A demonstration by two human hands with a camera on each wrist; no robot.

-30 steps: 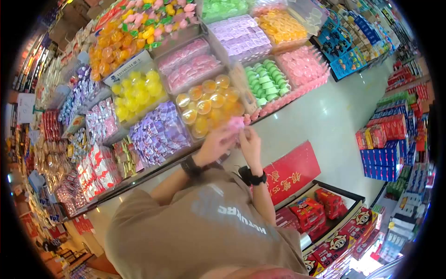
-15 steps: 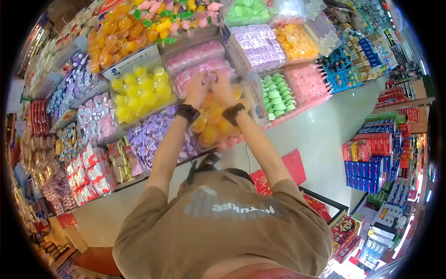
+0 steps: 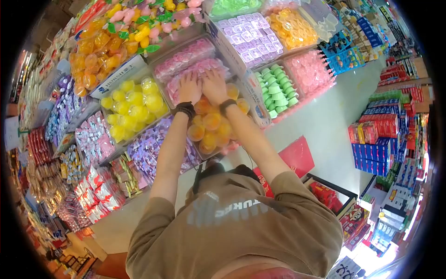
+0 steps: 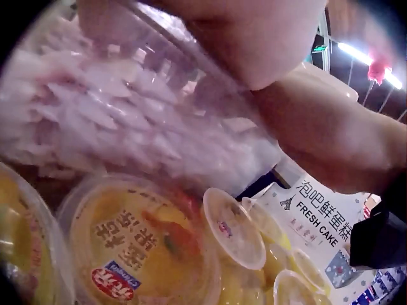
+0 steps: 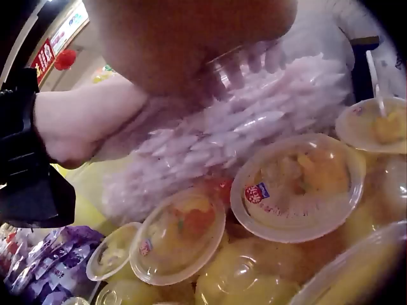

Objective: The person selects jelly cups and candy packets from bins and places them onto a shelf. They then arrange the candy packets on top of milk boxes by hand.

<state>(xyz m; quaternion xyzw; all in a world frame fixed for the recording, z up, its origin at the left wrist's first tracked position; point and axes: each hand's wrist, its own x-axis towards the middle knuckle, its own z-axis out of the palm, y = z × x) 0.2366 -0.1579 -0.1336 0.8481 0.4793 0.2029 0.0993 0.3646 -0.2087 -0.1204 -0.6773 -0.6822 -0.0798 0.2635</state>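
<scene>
My left hand (image 3: 189, 89) and right hand (image 3: 214, 87) rest side by side, fingers extended, on the near row of small pink wrapped packets (image 3: 173, 88) in a clear bin. In the left wrist view, the underside of the left hand (image 4: 248, 44) hangs over the packets (image 4: 114, 101). The right wrist view has the right hand (image 5: 191, 38) pressing close over the same packets (image 5: 210, 140), its fingertips among the wrappers. Just below both wrists lie round orange jelly cups (image 3: 211, 123) with clear lids.
Yellow jelly balls (image 3: 132, 109) fill the bin to the left, with purple wrapped sweets (image 3: 158, 149) below it. Green cone-shaped packs (image 3: 274, 88) and pink packs (image 3: 306, 72) lie to the right. A printed cardboard divider (image 3: 253, 90) stands beside the right hand.
Both hands moved from above the bins' front edge, where they held something pink, forward to the pink packets. Their fingers, drawn together half a second ago, now lie spread on the packets.
</scene>
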